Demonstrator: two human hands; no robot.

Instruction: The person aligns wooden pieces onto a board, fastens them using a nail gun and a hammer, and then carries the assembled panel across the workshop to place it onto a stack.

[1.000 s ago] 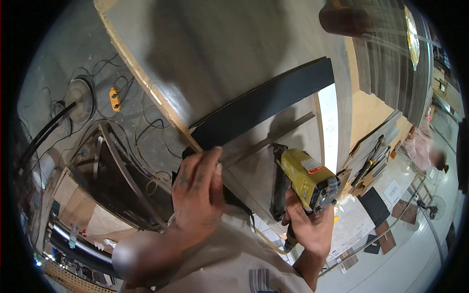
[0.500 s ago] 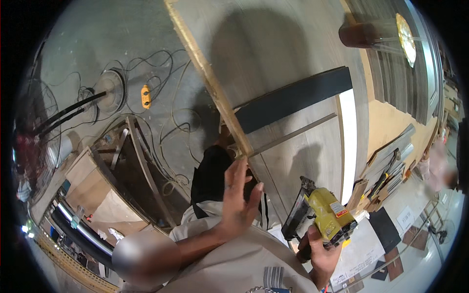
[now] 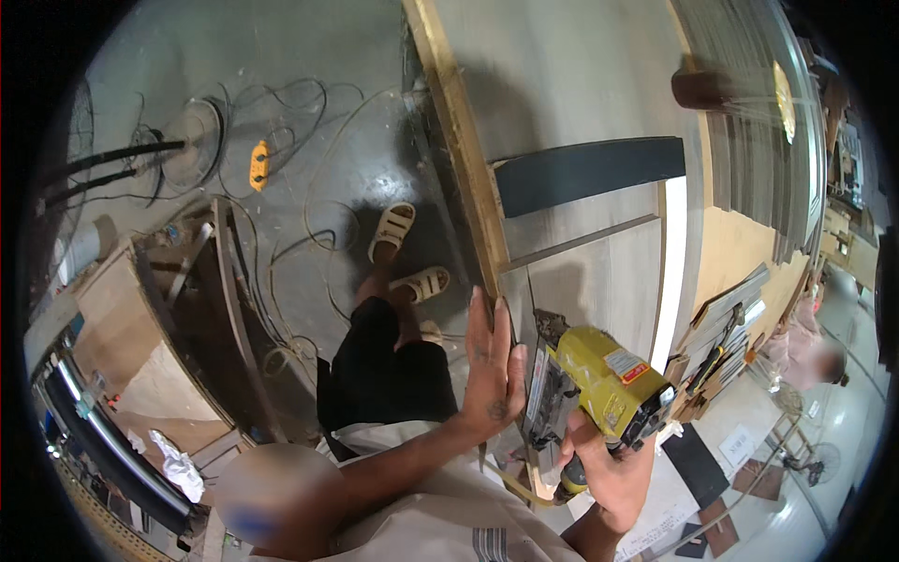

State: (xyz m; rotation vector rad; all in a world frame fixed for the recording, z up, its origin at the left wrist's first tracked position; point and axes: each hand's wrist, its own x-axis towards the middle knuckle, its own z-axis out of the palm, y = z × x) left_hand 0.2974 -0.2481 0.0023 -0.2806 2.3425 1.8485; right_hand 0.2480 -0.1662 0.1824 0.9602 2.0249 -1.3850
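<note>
My right hand (image 3: 613, 473) is closed round the handle of a yellow nail gun (image 3: 609, 379), a hose at its grip. The gun's dark nose is over the near end of a grey wood-grain panel (image 3: 571, 84), close to its left edge; whether it touches, I cannot tell. My left hand (image 3: 492, 379) lies with fingers stretched out along the panel's near left edge, holding nothing. Across the panel lie a dark board (image 3: 590, 175) and a thin grey strip (image 3: 585, 242). A white strip (image 3: 671, 272) runs along its right side.
Stacked grey strips (image 3: 758, 140) and a dark brown cup-like thing (image 3: 700, 90) are at the right. Cables and a yellow power strip (image 3: 259, 166) lie on the floor at left, beside a wooden crate (image 3: 140, 328). Another person (image 3: 801, 342) is at far right.
The nail gun has moved slightly left and nearer my left hand. My left hand has shifted right and flattened along the panel edge. The view has turned, showing sandalled feet.
</note>
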